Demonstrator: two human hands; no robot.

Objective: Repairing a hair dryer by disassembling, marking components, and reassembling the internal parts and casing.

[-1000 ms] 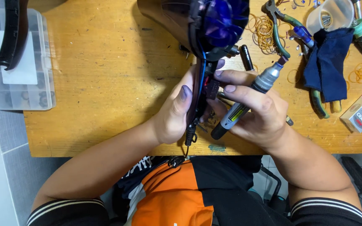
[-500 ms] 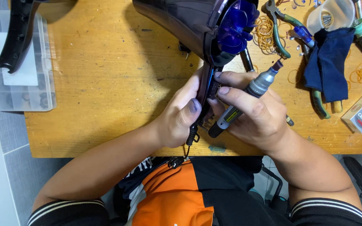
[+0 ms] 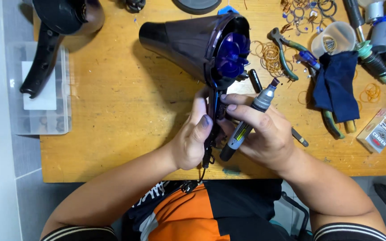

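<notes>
Left hand [image 3: 192, 142] grips the dryer [image 3: 202, 42] handle; right hand [image 3: 264, 134] clutches a grey driver [image 3: 249, 120]. Best brace the handle firmly, keeping the tip square.

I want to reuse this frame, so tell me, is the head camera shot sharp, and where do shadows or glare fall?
Head view: sharp overall; hair dryer casts a soft shadow leftward on the wooden table; faint sheen on its dark barrel; left hand and right hand evenly lit, unblurred.
</notes>
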